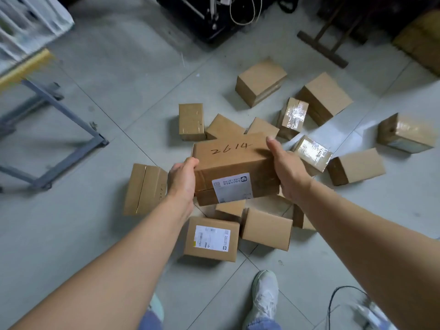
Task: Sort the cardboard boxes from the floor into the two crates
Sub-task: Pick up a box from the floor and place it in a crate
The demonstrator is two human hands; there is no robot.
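View from my head, looking down. I hold a long cardboard box (pixel 234 160) between both hands, just above a scattered pile of smaller cardboard boxes (pixel 266 228) on the grey tiled floor (pixel 95 234). My left grip (pixel 182 179) clamps the box's left end and my right grip (pixel 289 172) clamps its right end, thumbs lying along the top edges. How the other fingers sit behind the box is hidden.

The number 2614 is handwritten on its top face, and a white shipping label (pixel 232 188) sits on the side facing me.

The box looks stiff and square-edged, with dry, matt card that should not slip. I judge it light to moderate in weight, though its contents are unknown. Holding both short ends keeps it level. A tape-wrapped box (pixel 312 151) just beside my right grip looks glossier and may slide more in the hand. Neither of the crates is in view.
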